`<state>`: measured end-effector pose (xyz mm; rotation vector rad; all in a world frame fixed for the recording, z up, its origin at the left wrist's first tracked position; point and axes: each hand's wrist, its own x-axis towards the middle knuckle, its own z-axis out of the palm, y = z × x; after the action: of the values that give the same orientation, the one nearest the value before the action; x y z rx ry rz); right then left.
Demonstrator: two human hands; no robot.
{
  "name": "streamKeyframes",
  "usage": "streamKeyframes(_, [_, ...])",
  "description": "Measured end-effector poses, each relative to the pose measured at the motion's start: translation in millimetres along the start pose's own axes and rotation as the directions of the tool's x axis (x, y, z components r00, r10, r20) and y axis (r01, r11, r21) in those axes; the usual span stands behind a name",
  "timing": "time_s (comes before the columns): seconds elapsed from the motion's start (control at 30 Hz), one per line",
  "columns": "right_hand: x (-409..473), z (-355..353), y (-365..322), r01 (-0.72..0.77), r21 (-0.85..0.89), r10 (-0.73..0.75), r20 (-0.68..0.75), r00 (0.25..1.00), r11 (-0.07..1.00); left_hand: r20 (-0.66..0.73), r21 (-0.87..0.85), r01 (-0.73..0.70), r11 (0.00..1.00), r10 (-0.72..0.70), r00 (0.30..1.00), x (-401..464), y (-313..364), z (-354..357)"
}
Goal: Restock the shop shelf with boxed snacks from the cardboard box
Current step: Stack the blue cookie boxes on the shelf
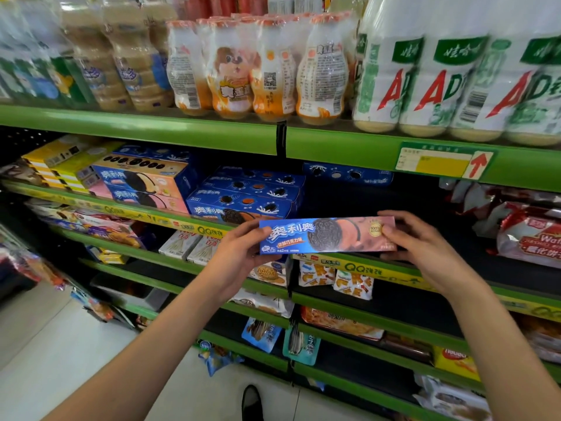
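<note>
A long blue and brown cookie box (pixel 328 235) is held level in front of the second green shelf (pixel 376 268). My left hand (pixel 239 253) grips its left end and my right hand (pixel 422 238) grips its right end. Just behind and to the left, a stack of matching blue cookie boxes (pixel 246 196) sits on that shelf, with one more blue box (pixel 346 174) lying deep at the back. A dark bare stretch of shelf lies directly behind the held box. The cardboard box is out of view.
Drink bottles in shrink wrap (pixel 258 68) fill the shelf above. Pink and yellow snack boxes (pixel 100 174) stand at left, red bagged snacks (pixel 528 235) at right. Lower shelves hold small packets (pixel 352 281). A shoe (pixel 252 402) shows on the pale floor.
</note>
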<state>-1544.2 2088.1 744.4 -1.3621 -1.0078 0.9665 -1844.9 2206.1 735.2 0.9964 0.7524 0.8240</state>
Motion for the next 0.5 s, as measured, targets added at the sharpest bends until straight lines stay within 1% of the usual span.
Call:
streamKeyframes(0.2, [5,-7,5,-0.035,0.044,0.032,0.062,0.998,0.998,-0.011,-0.064,-0.055,0.996,0.054,0.998,8,0,-4])
streamKeyframes(0.37, [6,-13,10,-0.027,0.017,0.025,0.102,0.994,0.999,0.001,-0.029,-0.060,0.998,0.060,0.998,8,0,-1])
streamKeyframes(0.5, [6,-16,14,-0.019,0.048,0.013,0.107,0.994,0.999,-0.008,-0.013,-0.064,0.998,0.064,0.998,8,3,4])
